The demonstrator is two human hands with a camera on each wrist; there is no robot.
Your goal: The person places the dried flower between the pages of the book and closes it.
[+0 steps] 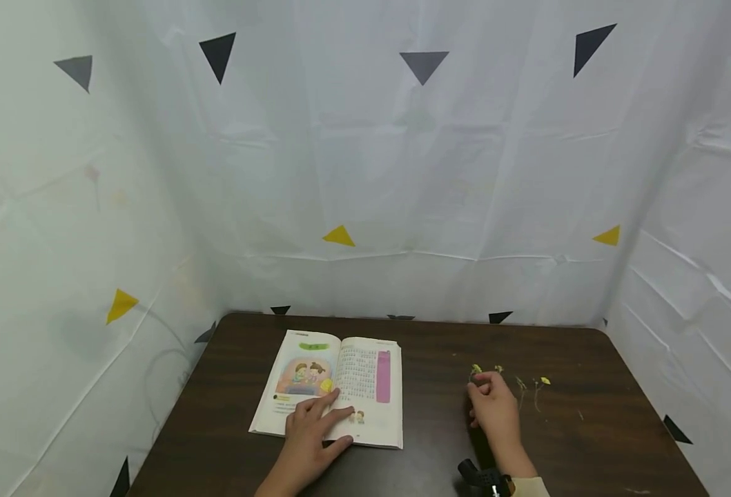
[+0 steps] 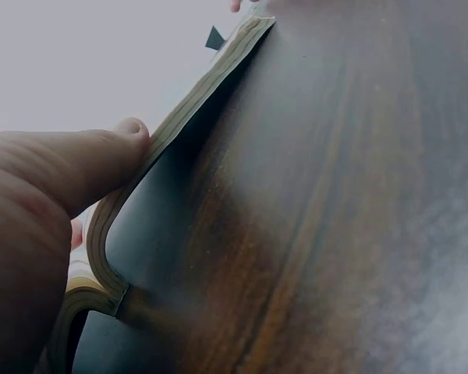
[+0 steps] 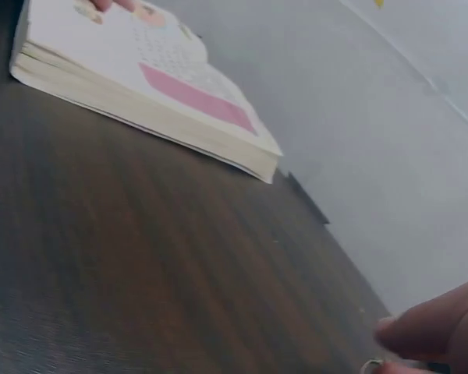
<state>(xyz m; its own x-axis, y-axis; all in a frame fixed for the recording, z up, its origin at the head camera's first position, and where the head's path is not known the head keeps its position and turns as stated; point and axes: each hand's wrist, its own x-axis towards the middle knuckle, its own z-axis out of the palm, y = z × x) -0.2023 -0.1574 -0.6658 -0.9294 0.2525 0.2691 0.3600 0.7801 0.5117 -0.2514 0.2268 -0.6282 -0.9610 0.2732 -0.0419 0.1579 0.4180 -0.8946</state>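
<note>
An open book with printed pages and pictures lies on the left half of the table. My left hand rests on its lower part, fingers spread over both pages near the gutter. In the left wrist view, the thumb touches the book's bottom edge. To the right of the book, my right hand pinches a small yellow flower by its thin stem, close over the table. In the right wrist view, the fingertips show at the lower right corner, with a curled bit of stem beside them.
More small stemmed flowers lie on the table beside the right hand, one with a bright yellow bloom. The dark wooden table meets a white curtain with printed triangles at its back and sides.
</note>
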